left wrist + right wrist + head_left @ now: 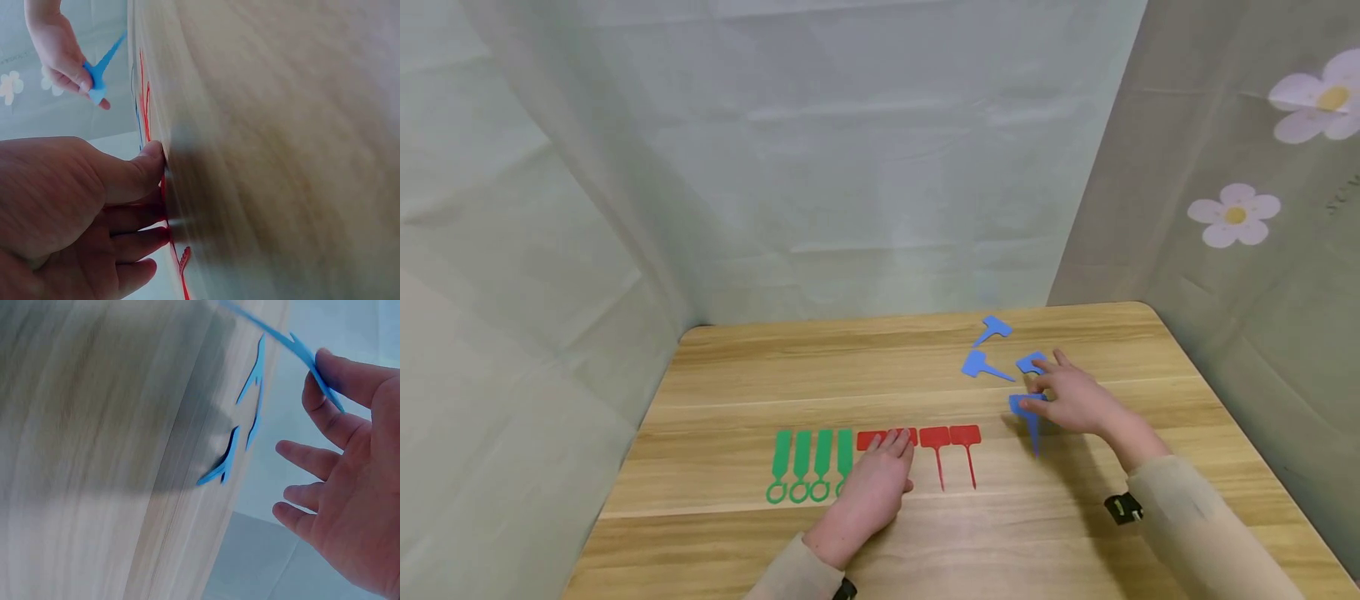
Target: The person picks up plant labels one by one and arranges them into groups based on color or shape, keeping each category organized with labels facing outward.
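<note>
The table [715,383] looks to me like smooth, grained wood with a soft sheen. On and above it, the green tags [802,452], red tags [936,437] and blue tags [976,363] seem thin, matt plastic; behind it hangs dull, creased cloth [865,167].

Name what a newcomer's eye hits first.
Probably the row of green tags and red tags on the wooden table, with the left hand resting on red ones. Next, the blue tag pinched in the right hand above the table; three more blue tags lie beyond.
</note>
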Available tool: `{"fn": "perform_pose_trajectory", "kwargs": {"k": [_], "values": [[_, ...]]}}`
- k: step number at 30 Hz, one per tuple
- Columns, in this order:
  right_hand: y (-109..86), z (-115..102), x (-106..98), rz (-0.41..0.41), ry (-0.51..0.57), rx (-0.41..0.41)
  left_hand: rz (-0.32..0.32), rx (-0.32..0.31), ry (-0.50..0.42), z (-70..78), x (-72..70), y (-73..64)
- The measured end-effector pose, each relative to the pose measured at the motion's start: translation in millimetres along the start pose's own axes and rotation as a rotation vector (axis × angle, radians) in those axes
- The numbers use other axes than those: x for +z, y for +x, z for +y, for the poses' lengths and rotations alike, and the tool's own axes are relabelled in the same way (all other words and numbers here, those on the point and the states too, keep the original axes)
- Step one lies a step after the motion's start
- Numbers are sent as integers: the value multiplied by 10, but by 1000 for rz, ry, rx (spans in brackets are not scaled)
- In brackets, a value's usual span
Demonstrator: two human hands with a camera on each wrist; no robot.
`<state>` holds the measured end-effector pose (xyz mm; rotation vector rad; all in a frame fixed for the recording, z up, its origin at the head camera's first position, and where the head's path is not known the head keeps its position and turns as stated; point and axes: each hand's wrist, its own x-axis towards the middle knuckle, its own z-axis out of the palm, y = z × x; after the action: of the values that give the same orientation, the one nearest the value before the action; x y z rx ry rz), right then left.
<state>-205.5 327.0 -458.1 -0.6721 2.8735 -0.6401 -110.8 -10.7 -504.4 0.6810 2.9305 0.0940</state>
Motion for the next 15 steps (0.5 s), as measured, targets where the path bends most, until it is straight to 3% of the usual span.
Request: {"fn": "perform_pose_trajectory", "kwargs": {"k": [5, 15], "values": [[-32, -91, 33, 8, 84, -2, -7, -9, -2, 5, -3, 3], [-30, -138, 191, -10, 143, -59, -8, 0, 14, -6, 28, 16]]}}
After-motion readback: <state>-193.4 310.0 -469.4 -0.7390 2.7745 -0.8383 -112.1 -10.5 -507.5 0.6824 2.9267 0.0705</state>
